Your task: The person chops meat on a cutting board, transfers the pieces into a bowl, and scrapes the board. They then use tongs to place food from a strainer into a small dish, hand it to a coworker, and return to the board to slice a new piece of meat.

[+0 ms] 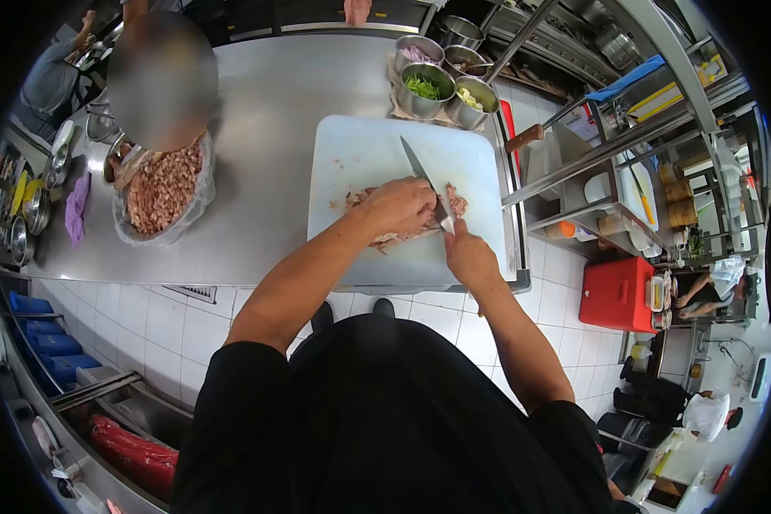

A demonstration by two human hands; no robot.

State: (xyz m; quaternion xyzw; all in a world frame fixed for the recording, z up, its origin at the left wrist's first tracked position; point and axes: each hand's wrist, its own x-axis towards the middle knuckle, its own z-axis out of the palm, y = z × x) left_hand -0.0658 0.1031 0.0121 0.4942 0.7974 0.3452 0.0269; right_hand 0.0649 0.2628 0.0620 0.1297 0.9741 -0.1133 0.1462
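One knife [415, 158] gripped in right hand [471, 257] | meat [394, 238] pinned under curled left hand [397, 206] | fingers [424, 196] pretty close, could get nicked if knife slips, tbh

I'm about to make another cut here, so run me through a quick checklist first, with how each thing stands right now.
1. Knife gripped in the right hand: ok.
2. Left hand on the meat: ok.
3. Left fingertips tucked clear of the edge: cannot tell; they are close to the blade and partly hidden.
4. Meat gathered in one place: not ok; small pieces lie right of the knife.
5. Cutting board beneath the work: ok.
6. Metal pots off the board: ok, beyond its far edge.
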